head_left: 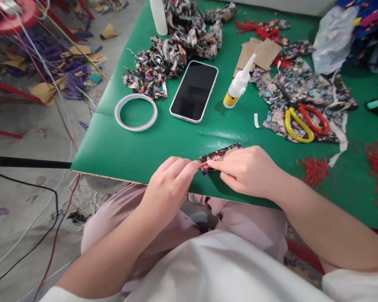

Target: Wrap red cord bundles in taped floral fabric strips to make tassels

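Note:
A small strip of dark floral fabric lies near the front edge of the green table, with a short red cord on it. My left hand is at the strip's left end, its thumb and forefinger pinched on the red cord. From the right, my right hand presses on the strip and cord with its fingers closed; part of the strip is hidden beneath it. Just beyond the hands are a phone, a roll of white tape and a glue bottle with a pointed nozzle.
Scissors with yellow and red handles rest on floral cloth at right. Red threads lie nearby. Gathered floral pieces, a white bottle and brown card pieces are farther back. Cables hang left of the table.

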### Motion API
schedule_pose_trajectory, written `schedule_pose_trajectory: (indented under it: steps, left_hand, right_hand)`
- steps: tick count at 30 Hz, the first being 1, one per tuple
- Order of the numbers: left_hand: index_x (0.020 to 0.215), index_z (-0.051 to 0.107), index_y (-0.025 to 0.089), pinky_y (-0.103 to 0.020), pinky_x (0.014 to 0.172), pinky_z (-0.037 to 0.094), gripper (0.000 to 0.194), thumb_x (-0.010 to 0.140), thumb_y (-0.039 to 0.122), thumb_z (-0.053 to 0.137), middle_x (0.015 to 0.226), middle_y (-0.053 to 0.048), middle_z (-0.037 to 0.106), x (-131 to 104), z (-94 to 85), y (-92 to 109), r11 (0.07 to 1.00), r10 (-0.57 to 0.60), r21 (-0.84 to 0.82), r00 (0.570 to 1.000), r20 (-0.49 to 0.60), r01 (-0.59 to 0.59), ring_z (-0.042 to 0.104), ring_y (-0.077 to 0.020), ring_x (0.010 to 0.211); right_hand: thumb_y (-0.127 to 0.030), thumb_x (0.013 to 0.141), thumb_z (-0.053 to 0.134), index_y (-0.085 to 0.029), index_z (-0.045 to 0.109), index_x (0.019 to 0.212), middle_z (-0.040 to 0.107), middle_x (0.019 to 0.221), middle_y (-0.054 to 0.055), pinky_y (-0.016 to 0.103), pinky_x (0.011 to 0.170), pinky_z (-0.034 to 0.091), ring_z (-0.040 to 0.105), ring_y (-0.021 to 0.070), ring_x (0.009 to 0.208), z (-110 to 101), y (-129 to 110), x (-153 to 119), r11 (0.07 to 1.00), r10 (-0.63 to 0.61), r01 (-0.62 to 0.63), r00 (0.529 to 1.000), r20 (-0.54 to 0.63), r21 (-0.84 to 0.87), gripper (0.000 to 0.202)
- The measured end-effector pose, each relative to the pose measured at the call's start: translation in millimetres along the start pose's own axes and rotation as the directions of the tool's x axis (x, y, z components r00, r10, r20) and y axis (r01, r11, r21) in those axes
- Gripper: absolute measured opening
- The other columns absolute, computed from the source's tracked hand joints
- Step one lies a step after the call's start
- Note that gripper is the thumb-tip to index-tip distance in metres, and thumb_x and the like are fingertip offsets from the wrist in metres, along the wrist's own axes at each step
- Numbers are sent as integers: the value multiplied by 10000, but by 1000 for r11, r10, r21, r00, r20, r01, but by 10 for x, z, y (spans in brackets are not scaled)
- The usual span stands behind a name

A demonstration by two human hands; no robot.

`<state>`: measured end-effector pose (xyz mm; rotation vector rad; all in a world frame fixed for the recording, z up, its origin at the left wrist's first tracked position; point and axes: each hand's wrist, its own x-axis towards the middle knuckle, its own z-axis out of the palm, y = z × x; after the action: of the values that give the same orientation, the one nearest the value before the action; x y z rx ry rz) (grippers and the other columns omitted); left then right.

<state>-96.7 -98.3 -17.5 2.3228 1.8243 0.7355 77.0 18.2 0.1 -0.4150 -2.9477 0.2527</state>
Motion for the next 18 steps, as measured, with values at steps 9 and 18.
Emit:
schedule_pose_trajectory:
  steps: [9,18]
  left_hand:
    - [1023,580,109,-284,697,445,205,863,103,451,881,-68,571,0,-21,-5,1000,31,5,999,33,-31,473,-157,762]
    - [991,598,88,-298,669,465,204,864,120,441,836,-75,564,32,-45,19,996,62,57,995,73,-67,475,-163,730]
  right_hand:
    - [-175,819,440,-224,684,944,719,795,-15,241,568,389,652,127,692,24,14,10,995,51,-49,999,-13,83,278]
    - [-165,805,450,-227,693,939,712,738,-20,240,569,401,641,126,641,29,-1,5,990,89,-81,994,-68,113,284]
